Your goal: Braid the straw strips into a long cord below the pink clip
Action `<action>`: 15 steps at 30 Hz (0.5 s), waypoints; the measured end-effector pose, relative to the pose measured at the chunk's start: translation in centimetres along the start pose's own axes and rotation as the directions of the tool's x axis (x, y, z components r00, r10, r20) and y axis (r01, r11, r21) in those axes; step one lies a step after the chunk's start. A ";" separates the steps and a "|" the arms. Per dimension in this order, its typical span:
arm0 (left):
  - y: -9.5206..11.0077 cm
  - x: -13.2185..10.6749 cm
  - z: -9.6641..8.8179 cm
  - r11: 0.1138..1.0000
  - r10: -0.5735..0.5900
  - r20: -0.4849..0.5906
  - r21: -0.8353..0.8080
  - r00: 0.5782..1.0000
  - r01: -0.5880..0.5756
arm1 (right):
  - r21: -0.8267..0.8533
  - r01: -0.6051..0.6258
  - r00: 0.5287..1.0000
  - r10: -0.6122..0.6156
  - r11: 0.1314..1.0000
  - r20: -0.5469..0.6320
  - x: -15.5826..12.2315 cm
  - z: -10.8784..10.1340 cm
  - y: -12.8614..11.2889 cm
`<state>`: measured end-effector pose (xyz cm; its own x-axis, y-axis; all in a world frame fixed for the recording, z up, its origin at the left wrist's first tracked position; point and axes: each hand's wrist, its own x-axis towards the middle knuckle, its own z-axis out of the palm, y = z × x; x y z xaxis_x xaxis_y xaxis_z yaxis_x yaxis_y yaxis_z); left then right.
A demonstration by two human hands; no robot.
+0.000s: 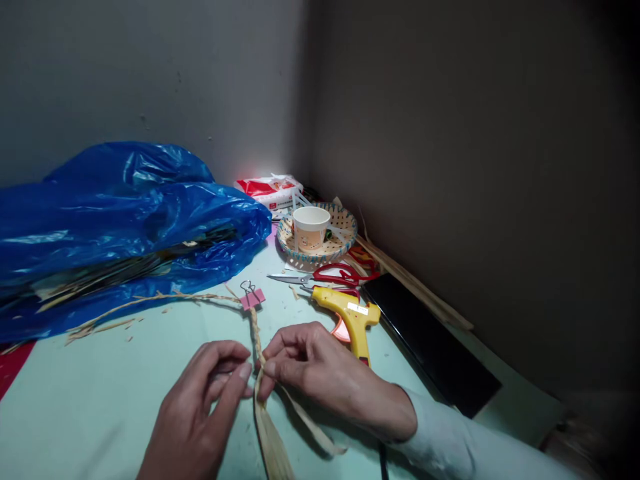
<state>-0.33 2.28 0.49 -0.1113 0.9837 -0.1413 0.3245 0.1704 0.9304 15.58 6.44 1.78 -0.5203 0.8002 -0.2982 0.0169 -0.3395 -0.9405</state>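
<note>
A thin braid [256, 333] of pale, dried plant strips runs down the table toward me from a pink binder clip [253, 299]. My right hand [313, 360] pinches the braid at its lower end, thumb against forefinger. Below that pinch, loose flat strips [270, 437] spread toward the near edge, and one narrower strip [315, 427] bends off to the right. Just left of the braid is my left hand [207, 393], its fingers curled and its thumb apart from the forefinger; I see nothing held in it.
A blue plastic bag [150, 193] with dark dried strips fills the left. Behind the clip stand a woven basket [350, 233] with a paper cup [311, 230] and a red-white packet [270, 190]. Red-handled scissors [340, 273], a yellow glue gun [350, 313] and a black flat object [430, 340] lie right.
</note>
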 end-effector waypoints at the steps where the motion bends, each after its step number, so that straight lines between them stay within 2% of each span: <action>1: 0.2 0.4 -0.1 0.986 -0.101 0.073 -0.127 0.992 0.110 | 0.021 0.001 1.000 -0.001 1.000 0.025 0.0 0.0 0.1; 3: 0.2 0.9 -0.1 0.909 -0.209 0.283 -0.297 0.936 0.293 | 0.023 -0.003 0.998 0.001 1.000 0.062 0.0 0.0 0.4; 5: -0.1 1.1 -0.1 0.854 -0.248 0.404 -0.337 0.881 0.395 | -0.053 0.006 0.999 -0.003 0.999 0.055 -0.1 0.0 0.6; 7: -0.4 1.0 0.0 0.833 -0.302 0.407 -0.328 0.862 0.446 | -0.195 0.045 0.999 -0.040 0.980 0.027 -0.5 0.1 0.6; 10: -0.6 0.7 0.1 0.829 -0.344 0.348 -0.324 0.872 0.456 | -0.436 0.106 0.994 -0.113 0.894 0.010 -1.4 0.2 0.2; 13: -0.7 0.5 0.1 0.847 -0.351 0.291 -0.307 0.890 0.434 | -0.634 0.056 0.994 -0.104 0.771 -0.038 -2.2 0.4 -0.5; 15: -0.8 0.4 0.2 0.849 -0.369 0.273 -0.289 0.888 0.442 | -0.700 0.027 0.997 -0.068 0.714 -0.031 -2.5 0.4 -0.8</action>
<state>-0.46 2.57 -0.33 0.0373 0.8267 -0.5615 -0.0450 0.5627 0.8255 16.52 4.56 3.36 -0.4931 0.8367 -0.2383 0.5959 0.1253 -0.7932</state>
